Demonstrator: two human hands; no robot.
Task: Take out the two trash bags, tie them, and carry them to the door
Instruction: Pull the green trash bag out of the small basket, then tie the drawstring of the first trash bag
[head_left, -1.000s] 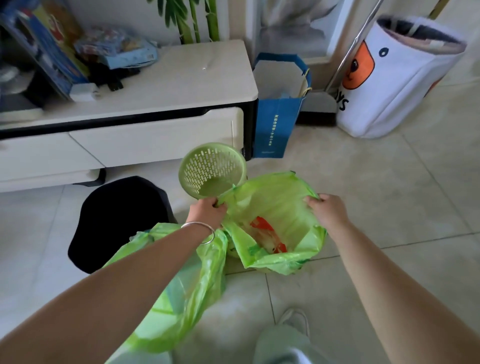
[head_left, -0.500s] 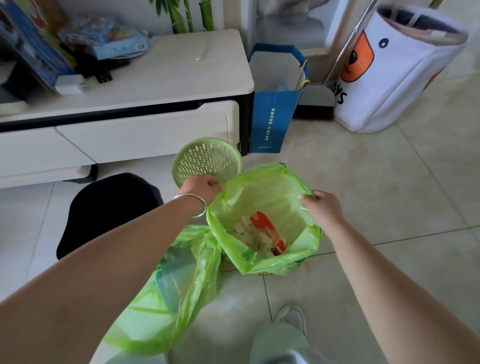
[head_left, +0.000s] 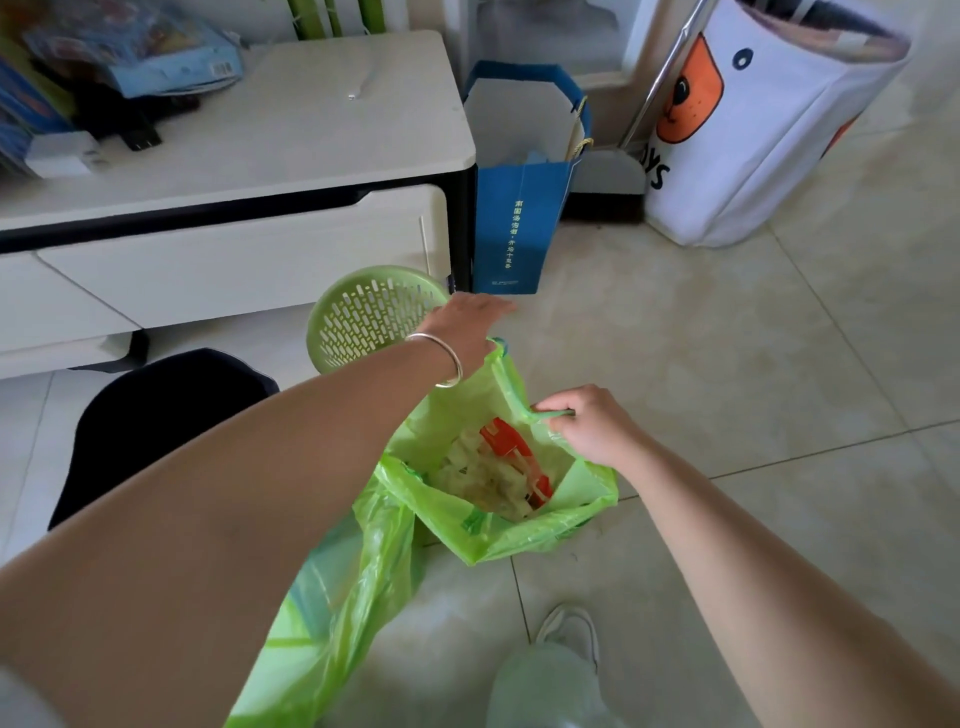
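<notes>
A green trash bag (head_left: 519, 535) stands open on the tiled floor, with red and pale scraps inside. My left hand (head_left: 467, 327) is at its far rim, which rises to a peak under the palm; the hand is blurred and its fingers point right. My right hand (head_left: 587, 426) pinches a twisted strip of the bag's near rim. A second green trash bag (head_left: 332, 597) sags on the floor beneath my left forearm, its top hidden by the arm. A green perforated bin (head_left: 363, 322) stands just behind my left hand.
A black rounded object (head_left: 156, 415) sits left of the bags. A white low cabinet (head_left: 285, 130) with drawers is behind. A blue paper bag (head_left: 519, 208) and a white fabric hamper (head_left: 753, 130) stand at the back right. My shoe (head_left: 571, 634) is near the bottom.
My left hand has moved right along the far rim and lifted it. My right hand has drawn the near rim inward and bunched it, so the bag's mouth has narrowed.
</notes>
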